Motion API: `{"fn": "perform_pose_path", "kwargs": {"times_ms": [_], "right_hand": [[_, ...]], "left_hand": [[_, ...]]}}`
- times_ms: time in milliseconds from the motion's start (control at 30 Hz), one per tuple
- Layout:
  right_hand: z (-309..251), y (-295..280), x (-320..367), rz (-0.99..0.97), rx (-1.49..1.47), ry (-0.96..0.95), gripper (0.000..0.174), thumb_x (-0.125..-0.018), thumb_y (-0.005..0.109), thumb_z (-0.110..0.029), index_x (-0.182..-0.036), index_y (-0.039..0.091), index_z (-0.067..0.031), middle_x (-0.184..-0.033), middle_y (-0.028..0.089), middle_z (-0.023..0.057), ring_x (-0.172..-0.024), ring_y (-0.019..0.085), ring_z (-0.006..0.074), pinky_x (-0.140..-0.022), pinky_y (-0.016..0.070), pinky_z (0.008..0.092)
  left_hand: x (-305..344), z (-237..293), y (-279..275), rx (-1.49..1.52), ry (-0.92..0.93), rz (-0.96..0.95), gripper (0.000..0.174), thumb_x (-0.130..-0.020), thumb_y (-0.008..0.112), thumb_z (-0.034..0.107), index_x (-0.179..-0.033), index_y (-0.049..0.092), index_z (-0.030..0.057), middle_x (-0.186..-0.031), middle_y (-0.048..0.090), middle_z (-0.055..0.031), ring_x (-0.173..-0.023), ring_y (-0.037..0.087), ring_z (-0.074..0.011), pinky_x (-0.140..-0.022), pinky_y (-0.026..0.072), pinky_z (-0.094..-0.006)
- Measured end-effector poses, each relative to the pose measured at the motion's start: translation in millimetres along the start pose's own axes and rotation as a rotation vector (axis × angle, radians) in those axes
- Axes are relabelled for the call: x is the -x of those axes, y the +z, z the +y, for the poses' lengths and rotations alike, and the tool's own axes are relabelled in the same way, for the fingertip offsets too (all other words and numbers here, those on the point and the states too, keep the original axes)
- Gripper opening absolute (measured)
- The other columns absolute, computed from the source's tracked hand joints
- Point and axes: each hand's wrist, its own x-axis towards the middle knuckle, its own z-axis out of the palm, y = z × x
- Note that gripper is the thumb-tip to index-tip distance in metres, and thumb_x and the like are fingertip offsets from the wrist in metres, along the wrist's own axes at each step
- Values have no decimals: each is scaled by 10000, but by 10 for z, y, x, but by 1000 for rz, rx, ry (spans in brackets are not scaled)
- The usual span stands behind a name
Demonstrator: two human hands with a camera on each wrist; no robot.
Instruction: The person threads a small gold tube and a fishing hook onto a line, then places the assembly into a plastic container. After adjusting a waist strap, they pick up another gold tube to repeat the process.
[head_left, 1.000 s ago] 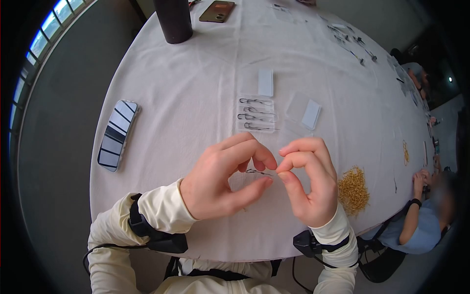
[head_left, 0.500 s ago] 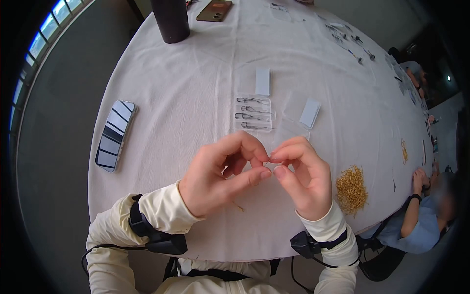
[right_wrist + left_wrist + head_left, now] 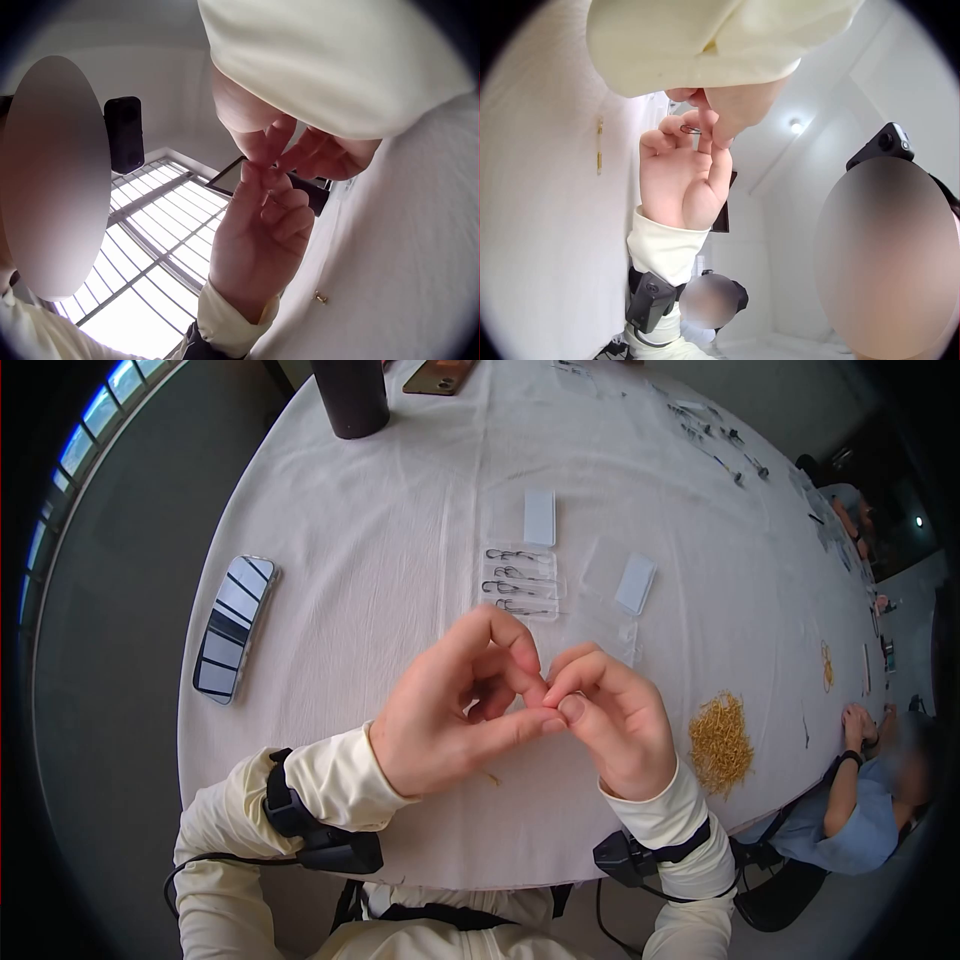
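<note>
My left hand [image 3: 430, 705] and right hand [image 3: 625, 720] meet fingertip to fingertip above the near part of the table. Thumb and forefinger of each pinch a thin dark looped line [image 3: 691, 130], most of it hidden by the fingers in the head view. In the left wrist view its small loop shows beside the right hand's fingers. Below the left hand, a few small golden metal pieces [image 3: 599, 146] lie on the cloth. A pile of similar golden pieces [image 3: 721, 745] sits to the right of the right hand.
Beyond the hands stands an open clear compartment box [image 3: 557, 588] with several dark looped lines. Another clear case [image 3: 603, 575] lies beside it. A phone [image 3: 235, 630] lies left, a dark tumbler [image 3: 350, 400] at the back. Another person [image 3: 860, 800] sits at the right.
Both hands' fingertips have come together, and the right hand has shifted left. The dark looped line seen under the left fingers earlier is now covered in the head view.
</note>
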Motion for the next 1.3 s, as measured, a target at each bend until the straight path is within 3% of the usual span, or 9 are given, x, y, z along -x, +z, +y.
{"fn": "perform_pose_path", "kwargs": {"times_ms": [133,333,533,600,700,967,1033,1067,1300], "right_hand": [[3,30,-5,45,25,-20,61,-962,568,-46,-962,619,-12,-1021,581,55,-897,561,122,-809,467,274],[66,-94,-44,43,609,-175,63,-935,585,-55,-933,623,-5,-881,611,26,-791,537,105,-687,440,255],[15,24,-4,156,207,-86,73,-950,576,-50,-941,628,-1,-954,670,52,-845,610,89,-725,461,251],[17,-26,4,150,198,-75,68,-942,583,-44,-970,631,-5,-936,677,50,-847,616,84,-722,450,244],[17,-100,22,126,254,-46,105,-921,603,-31,-1019,637,-15,-903,688,34,-843,618,72,-721,426,235],[-113,-84,51,151,424,-14,149,-868,671,-33,-1016,659,-39,-888,719,-6,-831,609,68,-735,391,244],[-122,-104,65,162,599,-103,227,-847,713,-17,-1044,601,-34,-877,730,16,-836,632,90,-767,430,251],[-123,-88,72,161,600,-103,227,-847,713,-17,-1044,601,-34,-877,730,16,-836,632,90,-767,430,251],[-99,-72,35,250,622,-210,328,-819,745,36,-1027,501,-34,-846,725,71,-824,715,162,-800,513,281]], "left_hand": [[-9,-29,-3,0,11,-10,354,-856,776,68,-1032,470,76,-858,613,14,-689,465,-20,-598,345,-191],[-15,-37,-36,-242,-14,-19,230,-876,749,100,-965,538,75,-846,592,40,-651,435,-29,-572,350,-207],[-22,51,-135,-482,232,-59,185,-826,737,48,-930,585,64,-811,591,-10,-628,490,-103,-557,403,-258],[34,95,-243,-681,325,-351,180,-792,743,52,-915,612,64,-841,597,-35,-680,559,-176,-586,473,-308],[216,3,-194,-980,393,-430,171,-774,742,71,-900,626,71,-877,588,-42,-755,591,-227,-636,519,-341],[163,25,-72,-1088,390,-294,125,-854,693,67,-921,592,36,-898,583,-46,-833,611,-198,-682,530,-324],[138,108,-56,-245,-134,-148,99,-953,636,85,-957,565,15,-916,609,-32,-881,618,-135,-702,526,-297],[106,16,-41,-63,-96,-118,116,-1000,597,121,-1040,573,15,-938,630,-26,-885,608,-98,-710,514,-270],[-8,39,-56,296,-366,-27,158,-986,620,122,-1100,635,13,-1003,665,-47,-863,618,-101,-709,511,-250]]}}
